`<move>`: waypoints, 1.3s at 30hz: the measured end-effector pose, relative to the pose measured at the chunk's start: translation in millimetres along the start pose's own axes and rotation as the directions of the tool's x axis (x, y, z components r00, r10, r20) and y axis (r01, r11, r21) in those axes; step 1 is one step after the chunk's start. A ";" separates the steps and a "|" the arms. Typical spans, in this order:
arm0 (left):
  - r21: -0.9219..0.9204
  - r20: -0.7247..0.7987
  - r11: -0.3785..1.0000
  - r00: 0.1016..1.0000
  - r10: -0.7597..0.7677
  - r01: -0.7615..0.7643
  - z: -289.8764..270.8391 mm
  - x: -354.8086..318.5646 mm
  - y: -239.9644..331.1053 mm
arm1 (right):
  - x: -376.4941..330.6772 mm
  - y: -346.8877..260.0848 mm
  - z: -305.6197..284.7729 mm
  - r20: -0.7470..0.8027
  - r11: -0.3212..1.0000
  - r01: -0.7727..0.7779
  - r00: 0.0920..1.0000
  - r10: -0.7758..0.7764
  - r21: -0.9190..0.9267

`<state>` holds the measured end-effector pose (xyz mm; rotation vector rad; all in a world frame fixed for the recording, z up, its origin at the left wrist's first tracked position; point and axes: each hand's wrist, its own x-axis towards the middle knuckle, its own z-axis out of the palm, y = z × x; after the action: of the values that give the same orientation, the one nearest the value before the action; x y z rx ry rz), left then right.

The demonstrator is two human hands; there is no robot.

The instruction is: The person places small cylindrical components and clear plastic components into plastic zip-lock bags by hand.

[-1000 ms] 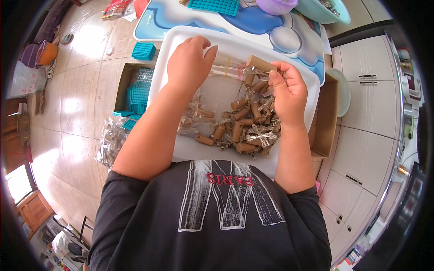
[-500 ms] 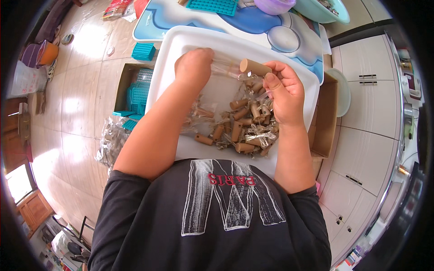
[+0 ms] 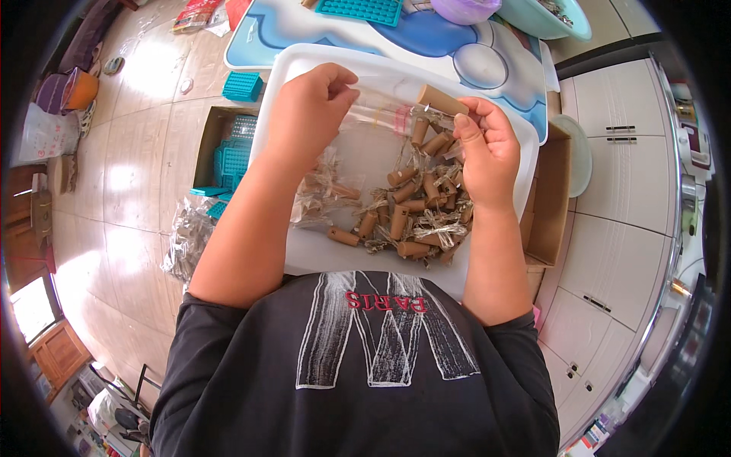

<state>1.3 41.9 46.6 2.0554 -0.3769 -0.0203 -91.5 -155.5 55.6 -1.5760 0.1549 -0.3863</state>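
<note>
Over a white tray my left hand pinches one end of a small clear plastic bag. My right hand pinches the bag's other end, where a brown cork-shaped piece with thin wire sticks out. Below the hands, a heap of several such brown corks with coiled silver wire lies on the tray. Empty clear bags lie under my left forearm.
A cardboard box stands at the tray's right, another box with teal plastic pieces at its left. A pile of clear wrappers lies on the floor. A blue and white mat, a teal grid tray and bowls lie beyond.
Both hands have risen from the tray's surface and drawn the clear bag taut between them; the cork now sticks out near my right fingers.
</note>
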 end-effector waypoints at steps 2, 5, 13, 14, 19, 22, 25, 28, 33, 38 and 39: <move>-0.124 0.110 0.982 0.985 -0.130 0.144 -4.6 2.8 4.2 | 0.5 3.6 1.4 -0.029 0.998 0.051 0.998 -0.052 -0.049; -0.275 0.273 0.905 0.929 -0.250 0.325 -6.2 3.9 5.3 | 1.0 4.0 3.2 -0.072 0.983 0.128 0.988 -0.139 -0.134; -0.358 0.338 0.833 0.890 -0.306 0.422 -10.2 3.1 17.8 | 0.8 7.2 2.7 -0.079 0.947 0.186 0.974 -0.213 -0.262; -0.358 0.333 0.836 0.894 -0.301 0.415 -10.4 3.5 18.7 | 1.0 7.5 1.8 -0.083 0.950 0.160 0.978 -0.189 -0.269; -0.374 0.319 0.856 0.916 -0.242 0.356 -11.0 4.2 16.7 | 2.3 4.7 2.4 -0.108 0.968 0.099 0.986 -0.126 -0.229; -0.372 0.317 0.878 0.930 -0.185 0.302 -9.4 3.6 14.4 | 2.4 4.1 2.3 -0.113 0.978 0.056 0.990 -0.080 -0.198; -0.449 0.287 0.870 0.955 -0.076 0.204 -6.6 2.5 11.3 | 2.4 3.3 1.1 -0.058 0.991 -0.031 0.998 0.023 -0.134; -0.413 0.259 0.898 0.965 -0.043 0.151 -5.9 2.0 11.5 | 3.8 3.3 -2.1 0.019 0.987 -0.150 0.988 0.151 -0.052; -0.332 0.444 0.894 0.886 -0.135 0.302 -5.9 2.2 12.0 | 3.2 0.2 -3.2 0.157 0.980 -0.201 0.967 0.198 -0.001; -0.298 0.568 0.889 0.813 -0.128 0.347 -2.4 2.4 7.1 | 1.4 0.8 -2.3 0.202 0.968 -0.179 0.956 0.214 -0.177; -0.258 0.581 0.905 0.803 -0.135 0.338 -2.3 2.5 7.0 | 1.2 -0.1 -2.1 0.200 0.948 -0.171 0.953 0.228 -0.268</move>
<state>2.3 40.0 54.1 1.6921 -0.4224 -0.8050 -91.1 -157.9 55.9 -1.8196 0.1898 -0.0229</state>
